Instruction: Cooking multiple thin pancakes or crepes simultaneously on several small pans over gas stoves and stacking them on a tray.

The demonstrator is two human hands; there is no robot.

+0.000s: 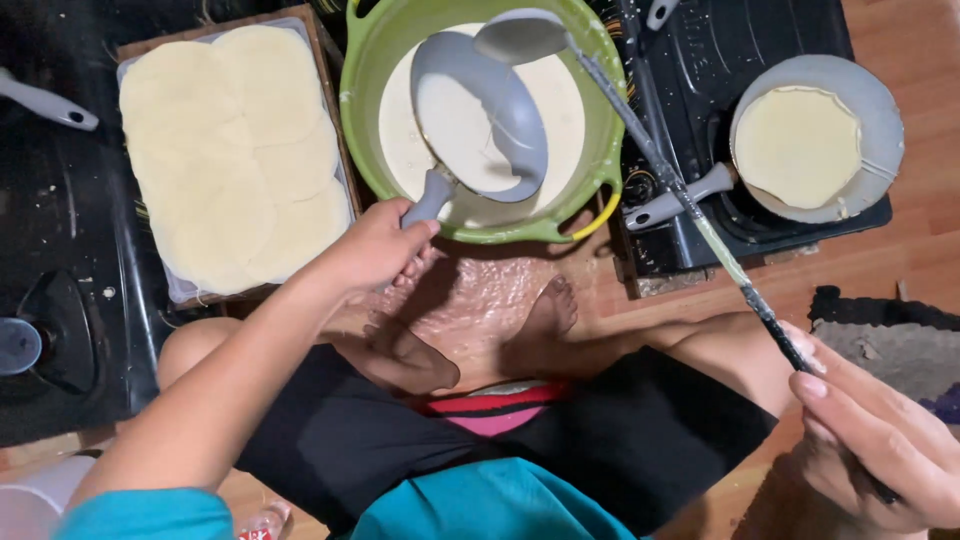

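Grey and batter-coated, the small round pan [480, 115] hangs tilted over the green plastic bowl of pale batter [590, 150] — left hand [375, 245] fingers clamped on its handle, right hand [880, 440] gripping the long ladle [520, 38] — best kept tipped until drips stop.

Home kitchen at floor level, portable gas stove [690, 60] on wooden floor [900, 270], green batter bowl [365, 120], tray of crepes [235, 150]
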